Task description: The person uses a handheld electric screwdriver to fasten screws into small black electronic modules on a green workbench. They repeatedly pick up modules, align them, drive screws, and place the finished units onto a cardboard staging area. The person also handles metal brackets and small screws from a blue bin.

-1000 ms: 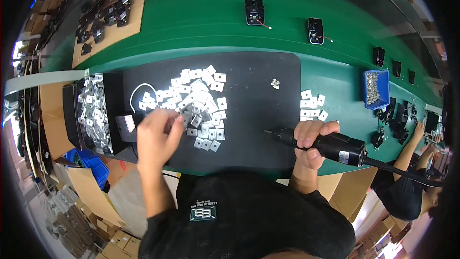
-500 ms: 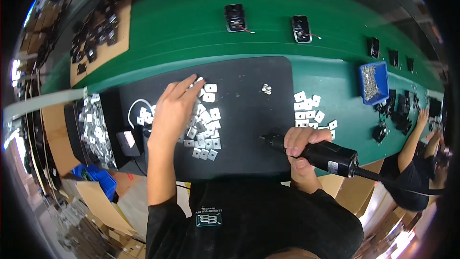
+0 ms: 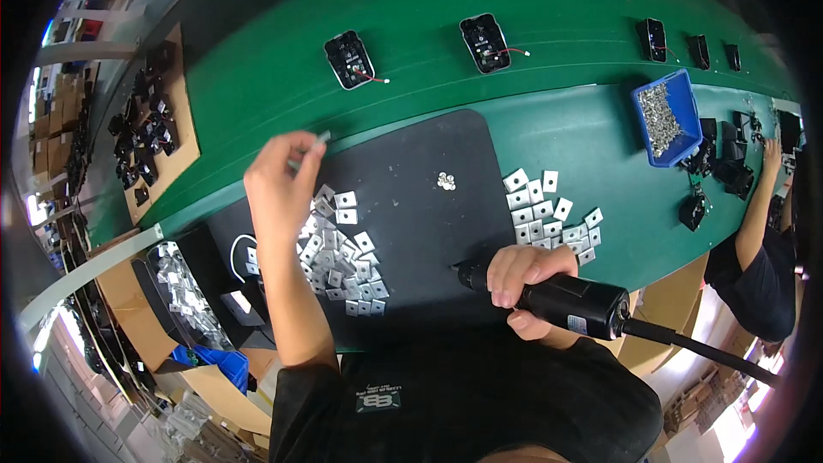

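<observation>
Pinched between the thumb and fingers of my left hand (image 3: 279,178) is a small silver metal plate (image 3: 323,137), over the far left edge of the black mat (image 3: 429,223). Below that hand, a pile of square metal plates with dark centre holes (image 3: 330,253) covers the mat's left part, partly hidden by my forearm. My right hand (image 3: 527,283) is wrapped round a black electric screwdriver (image 3: 587,304), its tip pointing left over the mat's near right part. A little heap of small shiny round pieces (image 3: 446,181) lies on the mat.
Black device housings with wires (image 3: 350,60) lie along the green belt (image 3: 566,26). More plates (image 3: 536,210) sit right of the mat, near a blue bin of small metal parts (image 3: 684,120). At left stands a black box of plates (image 3: 193,291). A co-worker's arm (image 3: 754,214) reaches in at right.
My left hand has risen from the pile toward the far left, with a plate now between its fingers. My right hand still grips the screwdriver. The whole view has shifted and turned slightly.
</observation>
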A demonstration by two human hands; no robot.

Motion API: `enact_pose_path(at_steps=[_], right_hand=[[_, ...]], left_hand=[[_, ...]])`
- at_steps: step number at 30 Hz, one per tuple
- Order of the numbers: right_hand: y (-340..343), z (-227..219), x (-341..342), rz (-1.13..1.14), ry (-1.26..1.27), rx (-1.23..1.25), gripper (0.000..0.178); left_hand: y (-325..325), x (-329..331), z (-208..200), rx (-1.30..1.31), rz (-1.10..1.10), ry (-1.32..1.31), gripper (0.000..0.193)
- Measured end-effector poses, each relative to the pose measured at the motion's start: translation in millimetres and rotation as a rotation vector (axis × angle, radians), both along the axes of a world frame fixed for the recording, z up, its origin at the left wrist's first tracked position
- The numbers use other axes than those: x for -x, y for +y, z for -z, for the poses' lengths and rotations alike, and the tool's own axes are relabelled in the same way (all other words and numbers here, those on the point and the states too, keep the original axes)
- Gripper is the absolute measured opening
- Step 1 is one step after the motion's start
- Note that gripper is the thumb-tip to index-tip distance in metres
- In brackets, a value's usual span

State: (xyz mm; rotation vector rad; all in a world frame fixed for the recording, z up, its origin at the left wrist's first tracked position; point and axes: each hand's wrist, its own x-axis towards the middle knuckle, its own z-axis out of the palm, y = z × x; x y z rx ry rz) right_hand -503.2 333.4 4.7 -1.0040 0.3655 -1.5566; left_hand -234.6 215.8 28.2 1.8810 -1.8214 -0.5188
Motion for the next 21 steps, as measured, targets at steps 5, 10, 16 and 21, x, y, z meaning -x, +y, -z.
enact_pose_path(at_steps=[5,10,16,21], right_hand=[[-3,2,0,-0.015,-0.010,-0.005,0.048],[-2,4,0,0.014,-0.022,-0.033,0.047],[0,5,4,0.020,-0.001,-0.118,0.049],[2,1,13,-0.049,-0.051,-0.294,0.071]], left_hand=[[-69,4,15,0.217,0.065,0.000,0.014],[-98,10,29,0.190,0.171,-0.047,0.015],[-115,18,35,-0.045,0.150,0.150,0.029],[-117,11,29,-0.135,0.237,0.081,0.027]])
